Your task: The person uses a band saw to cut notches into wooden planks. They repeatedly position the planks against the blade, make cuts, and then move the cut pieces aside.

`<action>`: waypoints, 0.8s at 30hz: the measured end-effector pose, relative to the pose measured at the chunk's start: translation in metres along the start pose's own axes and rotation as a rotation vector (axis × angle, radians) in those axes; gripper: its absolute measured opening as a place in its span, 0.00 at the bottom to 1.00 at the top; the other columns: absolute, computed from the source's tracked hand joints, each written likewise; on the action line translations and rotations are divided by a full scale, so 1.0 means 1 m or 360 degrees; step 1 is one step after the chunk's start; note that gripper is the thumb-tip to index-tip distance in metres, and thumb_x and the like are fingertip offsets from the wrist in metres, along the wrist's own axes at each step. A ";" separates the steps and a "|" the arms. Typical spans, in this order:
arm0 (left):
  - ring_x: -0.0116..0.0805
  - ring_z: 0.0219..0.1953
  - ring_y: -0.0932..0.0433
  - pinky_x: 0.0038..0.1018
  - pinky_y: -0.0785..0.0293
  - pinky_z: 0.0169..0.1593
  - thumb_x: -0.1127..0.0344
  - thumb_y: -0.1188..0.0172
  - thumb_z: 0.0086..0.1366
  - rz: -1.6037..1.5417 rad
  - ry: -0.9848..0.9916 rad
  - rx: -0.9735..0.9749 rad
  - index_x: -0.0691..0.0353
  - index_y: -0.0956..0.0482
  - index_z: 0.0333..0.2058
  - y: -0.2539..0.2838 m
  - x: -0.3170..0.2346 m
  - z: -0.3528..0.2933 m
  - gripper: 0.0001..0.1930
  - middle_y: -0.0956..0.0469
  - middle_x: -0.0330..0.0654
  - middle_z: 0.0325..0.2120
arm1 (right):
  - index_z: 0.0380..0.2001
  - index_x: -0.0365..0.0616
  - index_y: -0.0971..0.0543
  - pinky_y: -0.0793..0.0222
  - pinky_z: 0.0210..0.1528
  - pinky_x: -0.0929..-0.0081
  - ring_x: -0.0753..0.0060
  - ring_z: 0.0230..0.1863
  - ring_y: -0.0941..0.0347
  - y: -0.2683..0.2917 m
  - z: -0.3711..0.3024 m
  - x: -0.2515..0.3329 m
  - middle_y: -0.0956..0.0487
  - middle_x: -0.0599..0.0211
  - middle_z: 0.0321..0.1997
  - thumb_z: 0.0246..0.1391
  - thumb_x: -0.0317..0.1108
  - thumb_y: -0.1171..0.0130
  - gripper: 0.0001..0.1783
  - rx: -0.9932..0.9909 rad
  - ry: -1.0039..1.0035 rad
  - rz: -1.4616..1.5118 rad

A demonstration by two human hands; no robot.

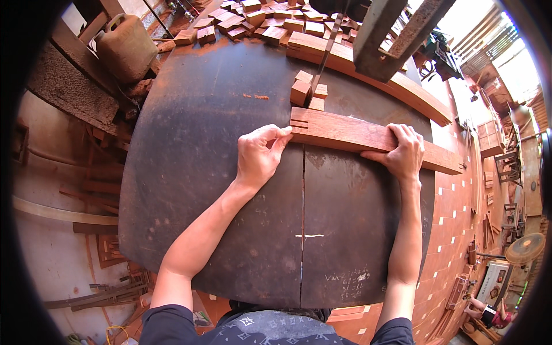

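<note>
Notched wooden plank (368,137) pinned flat on bandsaw table (218,190): left hand (260,155) fingertips at notched end, right hand (402,152) draped over. Risked slipping toward blade (322,63), near offcut blocks (307,91).

The person wears a dark navy short-sleeved shirt (270,330) printed with small pale symbols across the chest. The sleeves end above the elbows, leaving both forearms bare. The left hand (260,154) and the right hand (402,152) are bare too, with no gloves, rings, watch or wristbands showing on either one.
</note>
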State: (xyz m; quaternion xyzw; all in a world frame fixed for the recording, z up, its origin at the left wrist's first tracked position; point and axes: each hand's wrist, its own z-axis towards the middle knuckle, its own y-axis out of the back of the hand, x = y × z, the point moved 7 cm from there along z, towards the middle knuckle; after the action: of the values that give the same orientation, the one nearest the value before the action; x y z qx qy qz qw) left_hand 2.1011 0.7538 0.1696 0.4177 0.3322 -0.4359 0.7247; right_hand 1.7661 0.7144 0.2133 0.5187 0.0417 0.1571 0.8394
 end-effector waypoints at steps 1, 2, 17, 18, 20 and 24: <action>0.28 0.33 0.12 0.26 0.19 0.36 0.74 0.25 0.68 0.0005 -0.0002 0.0004 0.68 0.11 0.38 0.000 0.002 0.000 0.04 0.08 0.45 0.34 | 0.40 0.45 0.14 0.30 0.58 0.58 0.58 0.47 0.17 0.000 0.000 0.000 0.14 0.65 0.42 0.23 0.73 0.15 0.48 -0.0004 0.0006 0.0001; 0.22 0.33 0.14 0.23 0.20 0.37 0.74 0.25 0.69 0.0009 -0.0005 0.0007 0.68 0.10 0.39 0.000 0.003 0.000 0.04 0.08 0.44 0.32 | 0.40 0.45 0.14 0.30 0.58 0.58 0.58 0.47 0.17 0.000 0.000 0.000 0.14 0.65 0.42 0.23 0.73 0.15 0.48 -0.0008 0.0013 0.0003; 0.40 0.35 0.08 0.30 0.17 0.36 0.74 0.26 0.67 0.0013 -0.0015 -0.0006 0.67 0.13 0.35 0.000 -0.002 0.001 0.04 0.08 0.49 0.36 | 0.40 0.46 0.14 0.30 0.58 0.58 0.57 0.46 0.17 0.000 0.001 0.000 0.14 0.65 0.41 0.23 0.72 0.14 0.48 -0.0019 0.0019 0.0020; 0.40 0.35 0.08 0.30 0.17 0.36 0.74 0.26 0.67 0.0005 -0.0022 -0.0013 0.67 0.13 0.35 0.000 -0.002 0.001 0.04 0.09 0.49 0.36 | 0.40 0.46 0.14 0.30 0.58 0.58 0.57 0.46 0.17 0.000 0.002 0.000 0.14 0.65 0.41 0.22 0.72 0.14 0.48 -0.0023 0.0022 0.0025; 0.40 0.35 0.08 0.30 0.17 0.36 0.74 0.26 0.67 -0.0011 -0.0038 -0.0026 0.67 0.13 0.35 0.000 -0.001 0.001 0.04 0.09 0.49 0.35 | 0.40 0.46 0.14 0.30 0.58 0.58 0.57 0.46 0.17 0.000 0.001 0.000 0.14 0.65 0.41 0.22 0.72 0.14 0.48 -0.0025 0.0027 0.0023; 0.34 0.35 0.10 0.27 0.17 0.37 0.74 0.26 0.68 0.0015 -0.0035 -0.0010 0.67 0.12 0.36 0.000 -0.002 0.001 0.04 0.09 0.47 0.34 | 0.40 0.46 0.14 0.30 0.58 0.58 0.57 0.46 0.17 0.000 0.002 0.001 0.14 0.65 0.41 0.22 0.72 0.14 0.47 -0.0017 0.0031 0.0007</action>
State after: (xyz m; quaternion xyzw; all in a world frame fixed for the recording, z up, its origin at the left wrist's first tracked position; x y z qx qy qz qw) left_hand 2.1003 0.7535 0.1716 0.4121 0.3236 -0.4359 0.7317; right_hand 1.7670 0.7128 0.2143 0.5127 0.0479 0.1643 0.8413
